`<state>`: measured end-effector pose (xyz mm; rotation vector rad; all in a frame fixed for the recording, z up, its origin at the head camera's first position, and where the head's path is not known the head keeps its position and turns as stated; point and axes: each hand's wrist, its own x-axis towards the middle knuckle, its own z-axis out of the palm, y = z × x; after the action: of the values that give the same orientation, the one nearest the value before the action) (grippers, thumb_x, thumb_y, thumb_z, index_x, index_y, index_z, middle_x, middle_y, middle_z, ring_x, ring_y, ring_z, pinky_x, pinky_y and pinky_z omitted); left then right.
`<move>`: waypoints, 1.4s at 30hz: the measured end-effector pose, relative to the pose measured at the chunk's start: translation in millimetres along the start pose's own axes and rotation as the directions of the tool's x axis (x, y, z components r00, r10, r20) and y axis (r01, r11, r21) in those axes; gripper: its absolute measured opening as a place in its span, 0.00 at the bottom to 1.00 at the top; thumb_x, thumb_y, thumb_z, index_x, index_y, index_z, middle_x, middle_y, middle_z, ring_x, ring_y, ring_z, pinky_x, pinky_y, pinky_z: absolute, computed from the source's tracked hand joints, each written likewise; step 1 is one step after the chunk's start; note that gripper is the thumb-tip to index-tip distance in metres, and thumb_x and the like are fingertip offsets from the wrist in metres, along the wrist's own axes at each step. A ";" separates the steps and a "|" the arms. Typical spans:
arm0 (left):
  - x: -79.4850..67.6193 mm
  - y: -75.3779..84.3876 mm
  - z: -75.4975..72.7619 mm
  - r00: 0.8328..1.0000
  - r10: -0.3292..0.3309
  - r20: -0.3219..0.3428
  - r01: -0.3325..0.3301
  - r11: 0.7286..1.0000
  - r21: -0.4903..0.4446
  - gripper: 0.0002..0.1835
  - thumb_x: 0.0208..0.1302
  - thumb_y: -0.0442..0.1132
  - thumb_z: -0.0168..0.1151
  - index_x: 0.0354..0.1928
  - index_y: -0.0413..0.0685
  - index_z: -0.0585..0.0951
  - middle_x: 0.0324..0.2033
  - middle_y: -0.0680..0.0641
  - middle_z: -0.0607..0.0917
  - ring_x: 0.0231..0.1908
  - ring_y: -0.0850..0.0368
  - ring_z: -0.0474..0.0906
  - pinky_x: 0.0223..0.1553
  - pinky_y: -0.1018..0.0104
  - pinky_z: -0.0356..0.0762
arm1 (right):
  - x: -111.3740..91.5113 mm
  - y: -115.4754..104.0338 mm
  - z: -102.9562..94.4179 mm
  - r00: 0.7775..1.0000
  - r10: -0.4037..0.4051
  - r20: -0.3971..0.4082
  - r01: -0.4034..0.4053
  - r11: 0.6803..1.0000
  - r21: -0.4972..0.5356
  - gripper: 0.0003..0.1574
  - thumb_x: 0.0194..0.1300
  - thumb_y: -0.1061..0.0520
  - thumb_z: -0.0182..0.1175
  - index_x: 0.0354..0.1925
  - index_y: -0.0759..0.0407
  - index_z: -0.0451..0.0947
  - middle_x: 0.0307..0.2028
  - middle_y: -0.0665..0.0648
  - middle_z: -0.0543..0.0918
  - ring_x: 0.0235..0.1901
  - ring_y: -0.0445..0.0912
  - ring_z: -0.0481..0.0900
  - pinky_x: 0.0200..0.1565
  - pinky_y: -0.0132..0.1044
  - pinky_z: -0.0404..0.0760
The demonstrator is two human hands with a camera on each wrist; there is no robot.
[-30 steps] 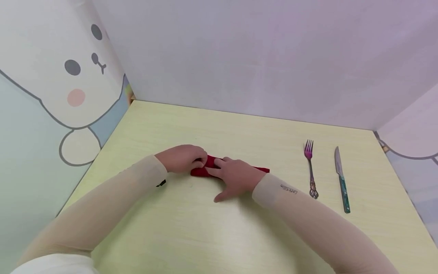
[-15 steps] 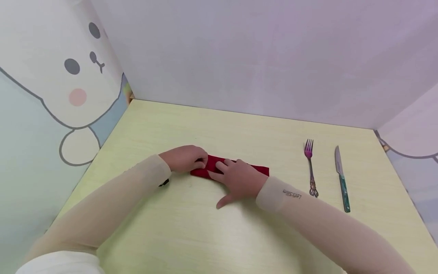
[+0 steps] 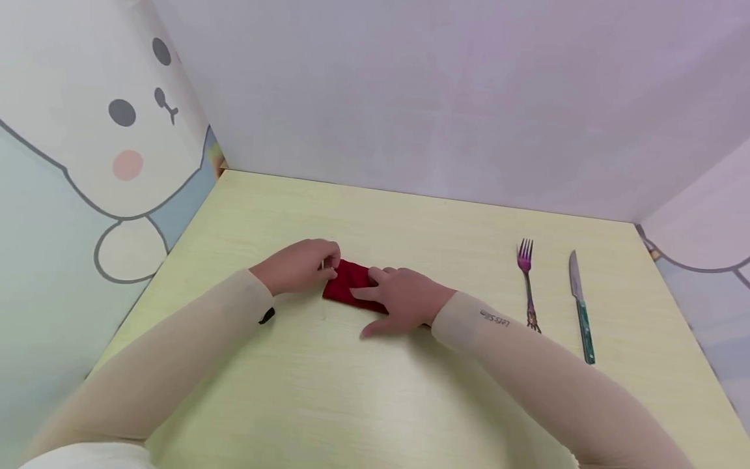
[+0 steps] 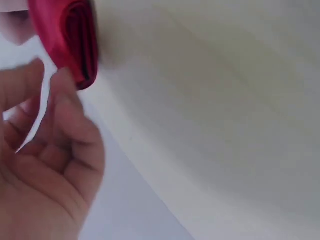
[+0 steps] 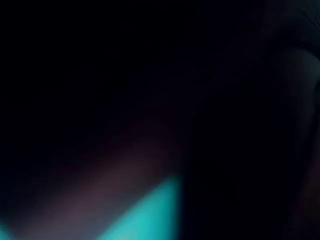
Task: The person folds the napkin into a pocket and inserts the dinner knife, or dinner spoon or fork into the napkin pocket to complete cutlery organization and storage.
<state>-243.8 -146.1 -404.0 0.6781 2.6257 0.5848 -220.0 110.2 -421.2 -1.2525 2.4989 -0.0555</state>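
Note:
A red cloth (image 3: 347,281), folded into a long flat strip with a satin sheen, lies on the table. My left hand (image 3: 295,267) is at its left end, fingers loosely bent. In the left wrist view the layered folds of the red cloth (image 4: 55,30) show end-on; a fingertip of the left hand (image 4: 75,170) is right at its edge, and a gap parts thumb and fingers. My right hand (image 3: 404,296) rests on the cloth with its fingers spread, hiding the right part. The right wrist view is almost black.
A fork (image 3: 525,264) with a purplish head lies to the right, its handle end hidden by my right sleeve. Beside it is a knife (image 3: 583,319) with a green handle. A pale wall (image 3: 433,117) stands behind the wooden table (image 3: 328,391).
The cloth's right end has swung nearer to me and is now hidden under my right hand and arm. My left hand has shifted slightly left and its fingers have loosened from the cloth.

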 end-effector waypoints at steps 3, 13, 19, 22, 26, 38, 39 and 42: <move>-7.4 2.7 2.2 0.997 -0.068 0.040 0.069 0.997 -0.022 0.10 0.70 0.40 0.68 0.35 0.52 0.75 0.26 0.52 0.78 0.30 0.56 0.73 0.37 0.61 0.72 | 9.0 -0.6 -1.6 1.000 0.024 0.017 -0.024 1.000 -0.012 0.54 0.59 0.14 0.55 0.77 0.31 0.64 0.54 0.51 0.71 0.44 0.45 0.74 0.50 0.38 0.77; -6.1 11.1 15.2 0.992 -0.124 0.016 0.125 0.991 -0.038 0.09 0.71 0.40 0.65 0.36 0.50 0.74 0.25 0.51 0.79 0.28 0.55 0.73 0.34 0.61 0.72 | 17.1 -8.0 -6.4 0.998 0.041 0.051 -0.035 0.993 -0.114 0.60 0.54 0.10 0.52 0.78 0.32 0.63 0.56 0.55 0.72 0.39 0.46 0.76 0.43 0.37 0.78; -1.5 9.1 18.2 0.994 -0.108 -0.013 0.108 0.994 0.013 0.07 0.72 0.38 0.65 0.39 0.51 0.75 0.27 0.52 0.78 0.30 0.55 0.74 0.36 0.62 0.73 | 1.2 -11.5 -4.4 0.999 0.018 0.038 -0.012 0.987 -0.157 0.59 0.59 0.14 0.54 0.80 0.34 0.58 0.61 0.54 0.70 0.53 0.47 0.72 0.56 0.41 0.74; -0.5 12.3 19.7 0.998 0.024 -0.058 -0.018 0.995 0.093 0.07 0.70 0.32 0.64 0.44 0.52 0.79 0.34 0.52 0.79 0.34 0.56 0.77 0.39 0.62 0.77 | -8.9 -11.7 -2.1 1.000 -0.014 0.005 0.015 0.979 -0.202 0.56 0.63 0.18 0.55 0.80 0.38 0.59 0.58 0.53 0.72 0.54 0.48 0.72 0.56 0.42 0.73; 2.0 15.9 21.4 0.976 0.203 -0.080 -0.183 0.962 0.205 0.13 0.67 0.26 0.62 0.43 0.53 0.84 0.41 0.53 0.79 0.41 0.56 0.78 0.46 0.64 0.79 | -24.7 -11.1 2.5 0.998 -0.042 -0.043 0.028 0.960 -0.279 0.48 0.70 0.28 0.59 0.79 0.43 0.63 0.57 0.53 0.74 0.55 0.50 0.73 0.57 0.43 0.75; 4.6 15.7 18.1 0.993 0.107 0.039 -0.112 0.984 0.140 0.07 0.69 0.39 0.68 0.33 0.57 0.81 0.37 0.56 0.77 0.37 0.59 0.74 0.43 0.65 0.76 | -91.1 13.1 21.7 0.982 -0.041 -0.183 -0.012 0.960 -0.280 0.31 0.66 0.60 0.71 0.67 0.51 0.80 0.50 0.56 0.79 0.51 0.52 0.77 0.57 0.48 0.79; 4.8 15.9 17.6 0.994 0.100 0.049 -0.107 0.984 0.144 0.08 0.69 0.41 0.69 0.32 0.57 0.80 0.36 0.56 0.77 0.36 0.59 0.74 0.42 0.65 0.76 | -95.0 15.0 23.1 0.980 -0.038 -0.193 -0.016 0.963 -0.270 0.31 0.65 0.60 0.72 0.66 0.51 0.80 0.48 0.56 0.80 0.50 0.52 0.78 0.56 0.47 0.79; 4.5 18.2 15.6 0.994 0.077 0.078 -0.088 0.985 0.150 0.09 0.68 0.41 0.71 0.32 0.57 0.79 0.34 0.56 0.77 0.34 0.59 0.74 0.40 0.65 0.76 | -103.5 20.7 26.6 0.971 -0.044 -0.236 -0.017 0.969 -0.248 0.31 0.62 0.62 0.74 0.63 0.52 0.82 0.43 0.55 0.79 0.44 0.50 0.77 0.52 0.43 0.79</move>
<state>-233.8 -124.6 -409.7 0.8418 2.6049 0.3757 -170.3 207.0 -420.5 -1.4371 2.7739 0.1142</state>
